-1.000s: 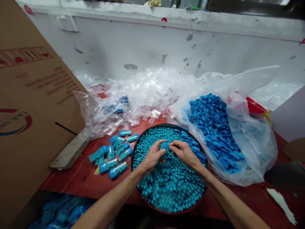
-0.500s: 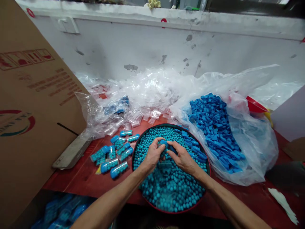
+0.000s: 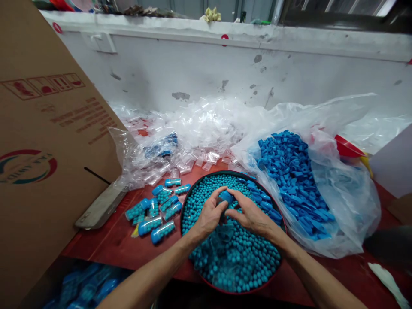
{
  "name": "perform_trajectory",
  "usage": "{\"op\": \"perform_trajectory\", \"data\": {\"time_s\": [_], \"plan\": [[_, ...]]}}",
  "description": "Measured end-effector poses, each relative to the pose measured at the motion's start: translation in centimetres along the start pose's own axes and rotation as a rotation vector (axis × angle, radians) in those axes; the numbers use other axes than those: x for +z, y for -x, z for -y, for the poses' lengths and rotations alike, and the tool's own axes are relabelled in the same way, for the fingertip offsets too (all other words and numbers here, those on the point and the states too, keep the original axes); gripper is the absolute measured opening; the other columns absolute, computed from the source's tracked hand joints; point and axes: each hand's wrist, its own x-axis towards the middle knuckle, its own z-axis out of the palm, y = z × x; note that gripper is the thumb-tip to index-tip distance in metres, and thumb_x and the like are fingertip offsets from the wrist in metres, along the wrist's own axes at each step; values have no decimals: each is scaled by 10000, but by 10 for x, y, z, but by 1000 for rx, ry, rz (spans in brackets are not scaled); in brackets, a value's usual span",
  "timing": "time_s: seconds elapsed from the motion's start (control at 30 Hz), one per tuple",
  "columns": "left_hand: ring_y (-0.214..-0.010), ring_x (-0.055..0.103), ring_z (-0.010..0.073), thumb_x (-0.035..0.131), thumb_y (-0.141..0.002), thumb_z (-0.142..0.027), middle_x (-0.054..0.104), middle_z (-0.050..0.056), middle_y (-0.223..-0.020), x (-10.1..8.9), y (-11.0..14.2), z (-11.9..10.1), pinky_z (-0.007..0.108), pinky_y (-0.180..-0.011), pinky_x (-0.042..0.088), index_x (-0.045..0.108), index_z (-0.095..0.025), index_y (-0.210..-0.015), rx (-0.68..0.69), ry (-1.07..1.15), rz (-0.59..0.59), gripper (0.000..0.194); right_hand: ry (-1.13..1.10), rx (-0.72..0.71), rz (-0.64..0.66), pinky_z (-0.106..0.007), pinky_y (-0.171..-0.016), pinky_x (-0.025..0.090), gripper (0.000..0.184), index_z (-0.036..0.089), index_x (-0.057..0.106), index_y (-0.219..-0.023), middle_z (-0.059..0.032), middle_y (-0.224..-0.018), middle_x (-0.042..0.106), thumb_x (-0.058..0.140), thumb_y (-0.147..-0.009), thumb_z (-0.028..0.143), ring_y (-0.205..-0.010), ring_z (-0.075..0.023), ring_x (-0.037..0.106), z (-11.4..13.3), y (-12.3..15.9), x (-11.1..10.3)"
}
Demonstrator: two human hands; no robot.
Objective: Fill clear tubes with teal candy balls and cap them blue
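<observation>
Over a round dark bowl [image 3: 279, 216] full of small teal balls [image 3: 238, 257], my left hand [image 3: 208, 215] and my right hand [image 3: 251, 216] meet. Between their fingertips they pinch a small tube with a blue cap [image 3: 225, 197]. Both hands have their fingers curled round it. The tube's body is mostly hidden by my fingers. Several filled, blue-capped tubes [image 3: 157, 208] lie on the red table [image 3: 112, 240] just left of the bowl.
A clear bag of blue caps [image 3: 289, 171] lies right of the bowl. Empty clear tubes and plastic [image 3: 199, 128] are heaped against the white wall. A big cardboard box [image 3: 41, 141] stands at the left. Below the table edge sits a bin of filled tubes [image 3: 83, 287].
My hands have stayed together over the bowl, working the capped tube between the fingers. The view has shifted slightly, so everything sits a little lower in the picture.
</observation>
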Motion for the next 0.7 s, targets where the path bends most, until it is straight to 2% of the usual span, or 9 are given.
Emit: {"op": "perform_trajectory", "data": {"time_s": [0.07,0.1,0.2,0.3,0.4,0.5,0.63,0.7], "plan": [[-479,401,51,520,-737,-278,453,-46,-625,2,1,-5,168,-452,316,395,-186,-1168,7,61,-13,459,89,-21,56,-380,-872,388,790,162,254,-1298,-141,-1214,425,640,-640,371,-1073,-257,448,2,3,3],[-496,399,51,534,-727,-276,463,-43,-638,3,1,-8,168,-466,314,407,-176,-1153,8,81,-10,455,123,-25,54,-384,-853,402,849,153,225,-1306,-150,-1204,425,660,-613,377,-1060,-266,457,3,4,4],[-521,404,57,574,-696,-282,478,-43,-642,4,2,-14,175,-502,321,433,-159,-1119,-7,96,-1,462,187,-45,-52,-373,-783,441,779,138,252,-1278,-140,-1124,471,634,-632,344,-967,-250,512,3,2,11],[-595,456,78,568,-699,-302,515,-17,-711,7,2,-15,194,-567,355,474,-148,-1049,7,126,-46,394,218,-112,-157,-365,-775,447,663,140,319,-1214,-118,-1080,493,602,-632,281,-936,-233,519,4,-1,16],[-638,480,93,549,-710,-296,520,-8,-724,11,2,-13,201,-585,363,499,-150,-971,31,122,-107,303,224,-160,-193,-351,-737,463,626,153,340,-1178,-98,-1020,508,588,-612,258,-893,-221,530,5,-3,18],[-572,455,77,552,-702,-284,486,-38,-639,13,1,-10,184,-535,340,503,-167,-926,39,103,-148,257,237,-177,-230,-346,-702,473,629,143,338,-1166,-98,-985,505,589,-602,264,-864,-222,534,1,-4,22],[-503,410,60,564,-685,-279,463,-58,-584,11,-5,-7,171,-490,314,508,-172,-883,28,42,-202,233,247,-149,-258,-351,-695,472,644,115,332,-1167,-117,-985,498,602,-607,281,-861,-231,532,-3,-6,31],[-529,430,63,579,-672,-266,484,-50,-610,7,-9,-6,171,-508,333,518,-163,-874,34,1,-203,235,256,-119,-224,-362,-711,466,661,113,320,-1191,-128,-1021,488,601,-624,306,-886,-237,526,-3,-11,32]]}}
